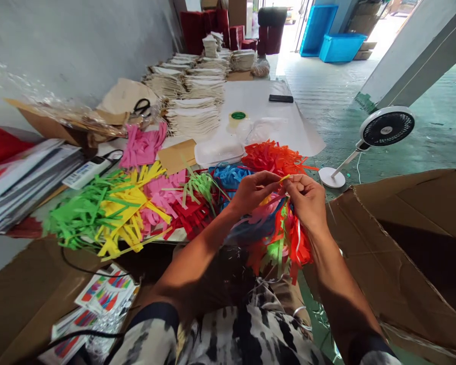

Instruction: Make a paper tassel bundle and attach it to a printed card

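My left hand [253, 191] and my right hand [307, 200] meet at the table's near edge, both pinched on a string of coloured paper tassels [279, 238] that hangs below them in orange, green, blue and pink. A yellow strip [283, 178] pokes out between the fingertips. Piles of loose tassels lie on the table just beyond: green [78, 215], yellow [127, 210], pink [142, 144], red [192, 215], blue [228, 175] and orange [275, 157].
Stacks of cream paper bags [193, 114] run down the table, with a tape roll [237, 118], scissors [141, 106] and a black phone [280, 98]. An open cardboard box [414, 238] stands at my right, a white fan [383, 129] on the floor beyond. Printed packets [106, 294] lie lower left.
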`<control>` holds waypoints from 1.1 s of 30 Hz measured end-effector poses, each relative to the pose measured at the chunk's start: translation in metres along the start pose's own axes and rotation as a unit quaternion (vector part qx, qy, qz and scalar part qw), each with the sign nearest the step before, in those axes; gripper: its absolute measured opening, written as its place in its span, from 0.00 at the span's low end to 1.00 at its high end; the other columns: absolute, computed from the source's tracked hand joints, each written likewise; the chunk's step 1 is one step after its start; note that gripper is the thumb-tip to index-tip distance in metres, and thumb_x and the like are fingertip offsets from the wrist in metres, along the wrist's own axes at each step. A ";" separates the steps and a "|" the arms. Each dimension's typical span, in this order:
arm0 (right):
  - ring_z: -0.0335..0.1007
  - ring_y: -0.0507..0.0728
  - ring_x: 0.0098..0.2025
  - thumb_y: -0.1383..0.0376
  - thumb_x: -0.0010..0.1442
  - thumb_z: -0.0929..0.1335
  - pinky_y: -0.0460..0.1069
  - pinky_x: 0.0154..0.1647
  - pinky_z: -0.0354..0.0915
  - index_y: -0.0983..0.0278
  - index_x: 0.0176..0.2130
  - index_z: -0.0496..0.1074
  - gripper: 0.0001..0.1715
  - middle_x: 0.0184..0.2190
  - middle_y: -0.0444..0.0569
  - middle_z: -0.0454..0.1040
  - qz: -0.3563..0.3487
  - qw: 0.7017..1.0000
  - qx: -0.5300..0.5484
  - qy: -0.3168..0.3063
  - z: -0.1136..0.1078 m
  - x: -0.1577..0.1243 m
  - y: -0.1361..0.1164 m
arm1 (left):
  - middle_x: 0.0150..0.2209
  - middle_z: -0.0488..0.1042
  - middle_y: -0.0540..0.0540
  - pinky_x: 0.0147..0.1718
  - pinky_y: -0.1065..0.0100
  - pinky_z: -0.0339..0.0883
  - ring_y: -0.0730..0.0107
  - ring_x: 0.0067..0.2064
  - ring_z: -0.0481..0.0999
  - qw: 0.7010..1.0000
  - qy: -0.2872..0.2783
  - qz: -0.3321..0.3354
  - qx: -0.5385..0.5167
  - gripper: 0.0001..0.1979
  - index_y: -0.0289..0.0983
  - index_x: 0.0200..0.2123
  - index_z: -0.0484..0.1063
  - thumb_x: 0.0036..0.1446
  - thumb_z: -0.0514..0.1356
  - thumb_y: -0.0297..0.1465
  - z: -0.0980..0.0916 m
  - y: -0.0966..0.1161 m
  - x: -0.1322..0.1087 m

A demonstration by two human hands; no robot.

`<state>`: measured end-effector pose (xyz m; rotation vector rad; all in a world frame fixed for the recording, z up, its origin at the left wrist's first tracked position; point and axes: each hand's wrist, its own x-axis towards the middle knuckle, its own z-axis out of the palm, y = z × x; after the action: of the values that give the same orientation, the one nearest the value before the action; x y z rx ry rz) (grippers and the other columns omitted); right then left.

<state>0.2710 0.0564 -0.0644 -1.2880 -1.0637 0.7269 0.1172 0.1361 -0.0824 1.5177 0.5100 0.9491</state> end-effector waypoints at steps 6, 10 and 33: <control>0.60 0.50 0.22 0.51 0.58 0.76 0.46 0.23 0.55 0.63 0.34 0.77 0.18 0.21 0.42 0.73 -0.007 1.000 -0.022 0.021 0.000 0.000 -0.004 | 0.37 0.82 0.45 0.39 0.69 0.73 0.68 0.39 0.81 0.999 0.015 0.005 0.034 0.22 0.35 0.41 0.79 0.58 0.72 0.49 0.002 0.003 -0.001; 0.64 0.51 0.23 0.49 0.58 0.76 0.46 0.24 0.58 0.63 0.34 0.78 0.19 0.21 0.43 0.74 -0.004 1.000 -0.024 0.009 -0.001 -0.001 -0.005 | 0.36 0.79 0.47 0.38 0.70 0.71 0.70 0.38 0.79 1.000 0.019 -0.005 0.015 0.23 0.36 0.40 0.76 0.57 0.72 0.50 0.003 0.006 0.001; 0.73 0.55 0.26 0.48 0.60 0.77 0.50 0.30 0.66 0.60 0.35 0.78 0.19 0.24 0.46 0.78 -0.014 0.999 -0.033 0.003 0.000 0.001 -0.003 | 0.33 0.77 0.51 0.36 0.67 0.75 0.73 0.33 0.79 0.986 -0.037 -0.092 -0.136 0.21 0.38 0.38 0.73 0.54 0.76 0.44 -0.016 0.008 0.011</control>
<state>0.2708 0.0570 -0.0617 -1.3267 -1.1074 0.6716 0.1085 0.1525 -0.0724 1.2326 0.4391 0.7803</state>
